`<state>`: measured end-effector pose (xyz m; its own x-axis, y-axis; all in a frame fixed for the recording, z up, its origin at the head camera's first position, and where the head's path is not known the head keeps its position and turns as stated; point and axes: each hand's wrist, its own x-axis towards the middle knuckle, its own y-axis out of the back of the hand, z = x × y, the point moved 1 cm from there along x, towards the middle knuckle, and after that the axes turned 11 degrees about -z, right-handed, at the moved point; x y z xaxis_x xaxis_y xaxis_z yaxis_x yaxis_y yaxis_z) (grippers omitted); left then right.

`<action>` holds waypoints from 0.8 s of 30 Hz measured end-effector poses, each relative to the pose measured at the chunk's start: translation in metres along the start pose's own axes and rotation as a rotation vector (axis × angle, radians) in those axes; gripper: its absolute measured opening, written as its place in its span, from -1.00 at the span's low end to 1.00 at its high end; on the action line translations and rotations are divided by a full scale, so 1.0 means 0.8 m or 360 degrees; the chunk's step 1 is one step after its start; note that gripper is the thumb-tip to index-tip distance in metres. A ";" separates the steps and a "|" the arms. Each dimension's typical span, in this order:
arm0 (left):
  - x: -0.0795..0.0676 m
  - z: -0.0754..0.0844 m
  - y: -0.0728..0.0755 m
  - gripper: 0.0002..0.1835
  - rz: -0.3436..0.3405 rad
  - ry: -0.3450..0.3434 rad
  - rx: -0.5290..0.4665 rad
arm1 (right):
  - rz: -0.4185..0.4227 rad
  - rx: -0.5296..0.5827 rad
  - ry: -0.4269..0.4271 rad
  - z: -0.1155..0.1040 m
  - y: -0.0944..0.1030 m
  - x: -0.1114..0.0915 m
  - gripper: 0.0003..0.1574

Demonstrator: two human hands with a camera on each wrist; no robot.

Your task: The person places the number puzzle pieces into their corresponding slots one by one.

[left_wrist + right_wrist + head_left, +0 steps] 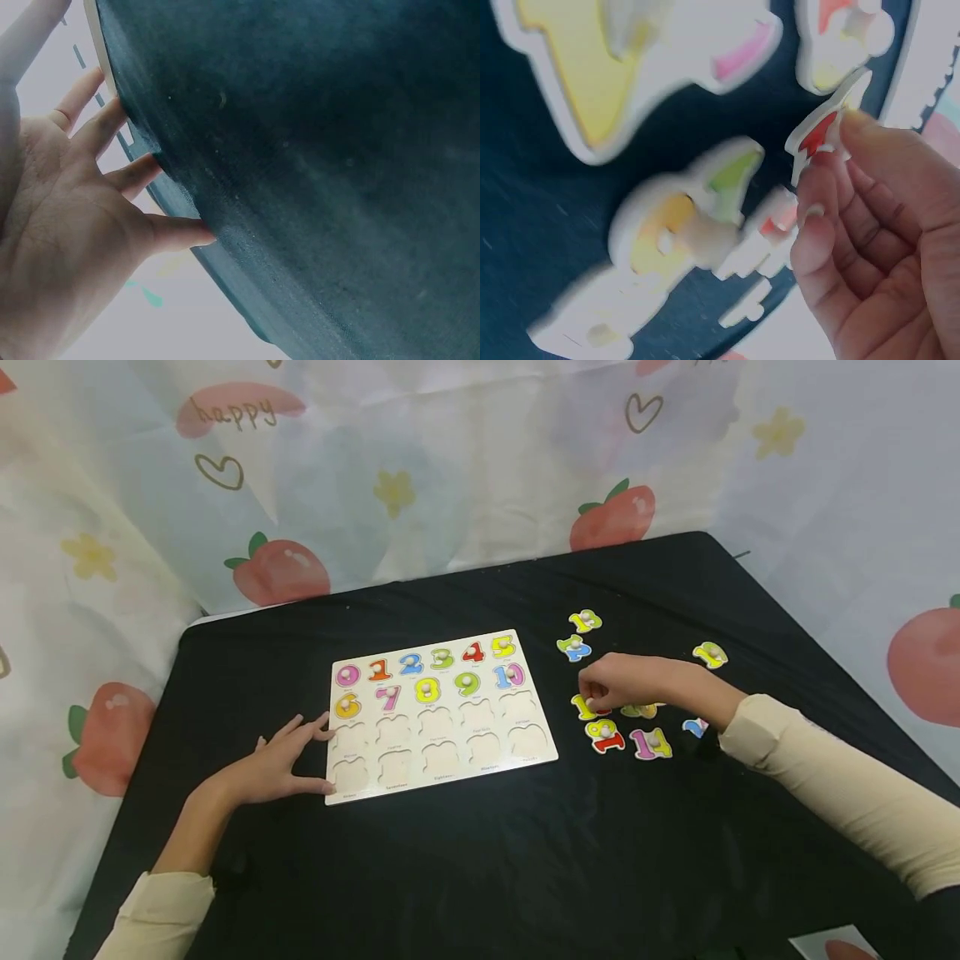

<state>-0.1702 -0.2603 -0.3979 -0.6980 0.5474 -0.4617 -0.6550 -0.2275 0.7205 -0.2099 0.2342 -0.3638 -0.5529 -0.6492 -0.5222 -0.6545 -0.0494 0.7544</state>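
A pale wooden number puzzle board (442,793) lies on the black cloth, its upper two rows filled with knobbed digits 0 to 10 and its lower two rows bare recesses. My left hand (273,764) rests at the board's left edge, fingers spread, thumb by the near corner; the left wrist view shows the straight fingers (135,176). Over the loose pieces to the right, my right hand (626,681) pinches a yellow-and-red number piece (821,135) between thumb and fingers. It stands tilted in the right wrist view, and its knob is hidden by the fingers.
Near the right hand lie loose number pieces: a yellow-and-red one (604,737), a pink-and-yellow one (651,744), a green-and-blue one (574,648), a yellow-green one (585,621), another (709,654) farther right, and a blue one (695,727) by the sleeve. A printed curtain (450,468) hangs behind.
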 end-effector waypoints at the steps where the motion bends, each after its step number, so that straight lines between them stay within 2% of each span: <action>1: -0.001 0.001 0.001 0.02 0.0008 -0.0001 0.0002 | 0.0019 -0.0014 0.0009 -0.001 0.003 0.000 -0.95; 8: -0.002 0.002 0.005 0.00 0.0029 0.0009 -0.0001 | 0.0213 -0.0098 0.0050 -0.017 0.033 0.001 -0.96; 12: 0.000 0.002 0.005 -0.02 0.0050 0.0002 -0.0006 | 0.0261 -0.0129 0.0041 -0.029 0.043 0.005 -0.96; 18: 0.001 -0.001 -0.002 -0.02 0.0065 0.0018 0.0008 | 0.0234 -0.0196 0.0001 -0.045 0.043 0.018 -0.94; 24: 0.001 -0.003 -0.008 0.01 0.0053 0.0042 0.0002 | 0.0285 -0.0257 0.0091 -0.060 0.034 0.043 -0.91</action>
<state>-0.1672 -0.2600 -0.4042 -0.7266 0.5183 -0.4510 -0.6312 -0.2442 0.7362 -0.2221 0.1738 -0.3422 -0.6196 -0.7002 -0.3547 -0.4555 -0.0473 0.8890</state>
